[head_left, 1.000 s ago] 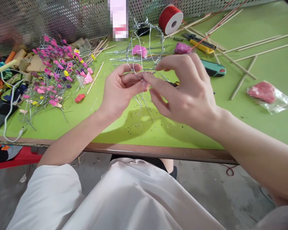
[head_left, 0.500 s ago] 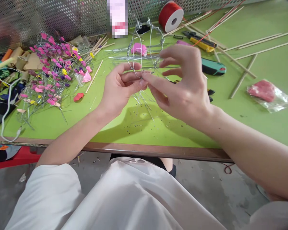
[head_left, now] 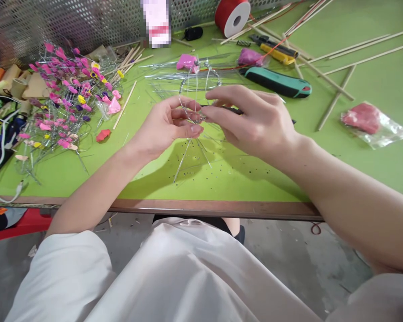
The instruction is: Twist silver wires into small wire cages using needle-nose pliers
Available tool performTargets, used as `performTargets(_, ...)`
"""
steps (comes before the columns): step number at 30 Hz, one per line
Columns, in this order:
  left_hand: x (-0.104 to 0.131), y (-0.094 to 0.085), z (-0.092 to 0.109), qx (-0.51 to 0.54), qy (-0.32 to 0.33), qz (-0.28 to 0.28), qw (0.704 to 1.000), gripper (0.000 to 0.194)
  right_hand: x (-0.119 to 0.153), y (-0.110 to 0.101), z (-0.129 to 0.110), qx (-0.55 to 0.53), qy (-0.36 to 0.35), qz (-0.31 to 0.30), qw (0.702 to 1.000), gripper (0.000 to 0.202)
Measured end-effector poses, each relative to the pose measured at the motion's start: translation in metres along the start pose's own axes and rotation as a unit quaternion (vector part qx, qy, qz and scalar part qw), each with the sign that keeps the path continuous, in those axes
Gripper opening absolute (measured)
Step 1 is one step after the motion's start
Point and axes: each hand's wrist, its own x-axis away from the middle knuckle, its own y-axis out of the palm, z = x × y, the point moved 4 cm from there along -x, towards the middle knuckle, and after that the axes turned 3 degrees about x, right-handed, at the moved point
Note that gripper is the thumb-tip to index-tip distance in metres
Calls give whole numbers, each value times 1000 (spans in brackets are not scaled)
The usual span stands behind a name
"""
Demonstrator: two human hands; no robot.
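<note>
A twisted silver wire frame [head_left: 180,87] with rounded loops stands upright between my hands. My left hand [head_left: 164,123] is closed around its base, thumb and fingers pinching the wire, and loose wire ends [head_left: 182,161] hang below. My right hand [head_left: 258,114] is closed on dark-jawed pliers [head_left: 226,108]; their narrow tip points left at the wires beside my left fingertips. Most of the handles are hidden by the right hand. I cannot tell whether the tip touches the wire.
On the left lies a heap of wire stems with pink, purple and yellow tips [head_left: 67,89]. A teal utility knife [head_left: 277,82], yellow-handled cutters [head_left: 278,51], a red ribbon spool [head_left: 226,20], thin sticks [head_left: 342,85] and bagged pink clay [head_left: 362,118] lie behind and right. Small dark specks dot the green tabletop [head_left: 262,188].
My right hand has let go of the wire and now holds the pliers, which lay under it before. The wire frame has come lower. The camera view has shifted slightly.
</note>
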Motion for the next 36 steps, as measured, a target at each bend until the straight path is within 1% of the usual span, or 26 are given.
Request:
performTargets(3,0,0,0,-2,1,5,1000,40,-1,-4,-3,10,-5,-5,1000,42)
performTargets(6,0,1,0,-2,-4,17,1000,34,-3,-9,-7,-15,-9,-17,1000,39)
performTargets(9,0,1,0,-6,-10,22,1000,33,-4,-9,-8,-50,6,-26,998,35)
performTargets(11,0,2,-1,-9,-9,20,1000,34,-4,-7,-6,-64,19,-9,998,31)
performTargets(14,2,4,-1,-8,-3,23,1000,37,-4,-5,-4,-54,38,33,997,28)
performTargets(17,4,6,-1,-10,-5,36,999,41,-4,-4,-4,-43,68,31,996,32)
performTargets(19,5,7,0,-11,-2,49,999,40,-4,-5,-5,-45,82,24,995,32)
performTargets(26,8,11,2,2,35,89,995,34,-4,-11,-7,-56,82,47,994,33)
performTargets(31,10,17,-4,7,77,95,992,35,-5,-13,-11,-72,82,51,993,36)
performTargets(36,13,19,-9,21,97,107,989,37,-3,-10,-10,-75,88,64,991,35)
